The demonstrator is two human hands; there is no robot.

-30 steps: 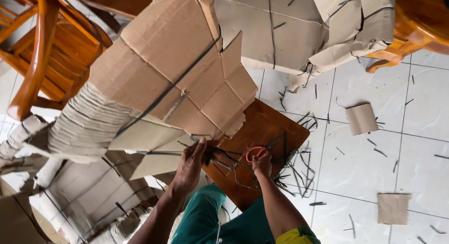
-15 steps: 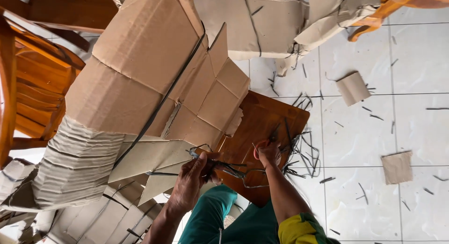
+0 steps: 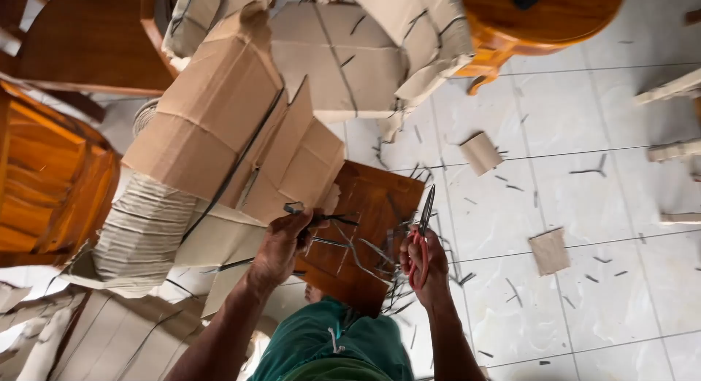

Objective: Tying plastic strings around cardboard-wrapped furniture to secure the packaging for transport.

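Observation:
My left hand (image 3: 281,244) grips a dark strap (image 3: 332,222) next to a stack of folded brown cardboard (image 3: 219,140), with a loop of the strap sticking up above the fingers. My right hand (image 3: 425,263) holds red-handled scissors (image 3: 423,231), blades pointing up and away. Both hands hover over a small wooden board (image 3: 376,206) lying on the tiled floor. Cut strap pieces (image 3: 398,282) litter the board and the tiles around it. My green-trousered knees show at the bottom.
More flattened cardboard (image 3: 358,52) is piled at the top. Wooden chairs (image 3: 51,176) stand at left and a round wooden stool (image 3: 540,16) at top right. Loose cardboard scraps (image 3: 549,251) lie on the white tiles. Corrugated sheets (image 3: 139,235) are stacked at left.
The view has shifted, bringing a wooden stool into sight. My right hand has raised the scissors so their blades point up. My left hand keeps hold of the strap.

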